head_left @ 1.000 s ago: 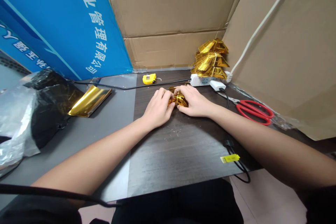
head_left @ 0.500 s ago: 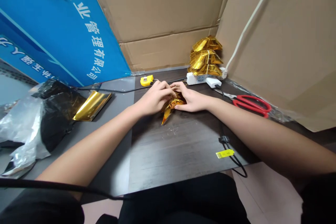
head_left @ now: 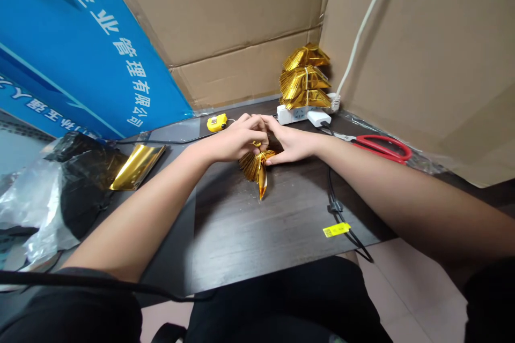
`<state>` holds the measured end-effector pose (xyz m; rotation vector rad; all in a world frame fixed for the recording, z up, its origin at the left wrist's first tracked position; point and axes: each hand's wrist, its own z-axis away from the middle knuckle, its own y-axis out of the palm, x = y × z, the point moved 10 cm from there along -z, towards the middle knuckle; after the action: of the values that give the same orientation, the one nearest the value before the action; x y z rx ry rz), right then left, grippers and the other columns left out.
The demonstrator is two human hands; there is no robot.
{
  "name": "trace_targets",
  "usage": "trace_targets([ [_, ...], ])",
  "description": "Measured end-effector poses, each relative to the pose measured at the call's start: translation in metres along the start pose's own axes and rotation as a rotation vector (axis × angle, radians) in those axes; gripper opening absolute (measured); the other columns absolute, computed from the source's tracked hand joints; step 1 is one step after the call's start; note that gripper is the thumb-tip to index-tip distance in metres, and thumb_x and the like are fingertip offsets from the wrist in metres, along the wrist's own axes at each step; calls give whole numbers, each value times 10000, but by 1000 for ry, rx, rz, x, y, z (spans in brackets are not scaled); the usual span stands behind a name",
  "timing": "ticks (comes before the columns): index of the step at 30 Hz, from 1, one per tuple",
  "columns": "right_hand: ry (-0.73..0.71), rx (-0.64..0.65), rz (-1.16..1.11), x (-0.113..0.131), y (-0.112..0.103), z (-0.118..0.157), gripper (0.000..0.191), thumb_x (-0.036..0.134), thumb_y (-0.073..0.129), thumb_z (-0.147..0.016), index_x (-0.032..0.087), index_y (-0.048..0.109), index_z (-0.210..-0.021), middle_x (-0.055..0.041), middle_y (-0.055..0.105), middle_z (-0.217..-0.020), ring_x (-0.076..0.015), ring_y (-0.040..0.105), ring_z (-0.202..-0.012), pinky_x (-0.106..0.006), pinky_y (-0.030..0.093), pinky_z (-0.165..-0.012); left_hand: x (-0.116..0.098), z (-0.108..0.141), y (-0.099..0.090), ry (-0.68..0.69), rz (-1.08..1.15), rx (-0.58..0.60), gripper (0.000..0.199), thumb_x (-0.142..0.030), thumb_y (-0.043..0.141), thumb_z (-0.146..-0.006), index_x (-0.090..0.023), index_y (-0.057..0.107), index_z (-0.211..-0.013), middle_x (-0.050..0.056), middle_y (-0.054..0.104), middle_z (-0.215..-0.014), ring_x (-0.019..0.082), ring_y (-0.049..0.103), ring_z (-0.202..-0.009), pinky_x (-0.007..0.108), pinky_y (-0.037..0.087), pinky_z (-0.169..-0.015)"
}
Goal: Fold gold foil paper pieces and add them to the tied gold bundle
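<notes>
A bundle of pleated gold foil paper [head_left: 252,167] is on the dark tabletop, fanned out on its left side, with one pointed end turned toward me. My left hand [head_left: 243,139] is closed over its upper left part, fingers bent down onto the folds. From the right, my right hand [head_left: 292,143] grips the bundle, its thumb on the gathered middle and its fingers curved around behind. Both hands hide the far part of the bundle, and their fingertips nearly meet.
Behind, several finished-looking gold foil fans [head_left: 306,77] are stacked on a white power strip [head_left: 295,114]. Red-handled scissors [head_left: 382,147] lie right, a yellow tape measure [head_left: 217,122] behind my left hand. Gold foil sheets [head_left: 137,167] and a plastic bag [head_left: 76,187] are left; a black cable [head_left: 335,203] crosses the right.
The bundle has turned and its left-hand pleats now show more widely fanned. My left hand has lifted slightly off the near folds. The whole view has shifted a little.
</notes>
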<state>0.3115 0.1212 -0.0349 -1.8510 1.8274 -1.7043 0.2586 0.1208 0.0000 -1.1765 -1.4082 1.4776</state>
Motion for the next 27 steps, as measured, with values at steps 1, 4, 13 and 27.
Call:
trace_targets([
  [1,7,-9,18,-1,-2,1,981,389,778,-818,198,139,-1536,-223,388,-1577,-313,430,-1475,-496,388,-1200,1,-2,1,-13,-6,19,136,-149,609,-889,-207,731,-876,98,589,-1151,288,501,-1147,457,437,-1013],
  [4,-2,-84,57,2,-10,5,1033,389,813,-782,203,149,-1551,-211,379,-1578,-328,439,-1463,-501,407,-1184,3,-7,3,-38,40,81,81,-150,661,-849,-200,724,-845,91,607,-1129,295,524,-1169,466,435,-1036],
  [13,89,-98,734,50,-15,2,262,304,834,-780,200,643,-925,-127,606,-1140,-305,570,-1037,-427,482,-835,3,-9,7,-53,-25,105,151,-124,539,-853,-177,680,-858,78,651,-1054,234,589,-1034,354,491,-944],
  [27,229,-54,531,28,-2,4,32,221,763,-875,198,783,-869,-37,744,-877,-195,655,-794,-309,430,-695,15,10,16,-109,39,-33,135,-167,428,-887,-196,551,-933,97,603,-1076,234,578,-989,376,507,-894],
])
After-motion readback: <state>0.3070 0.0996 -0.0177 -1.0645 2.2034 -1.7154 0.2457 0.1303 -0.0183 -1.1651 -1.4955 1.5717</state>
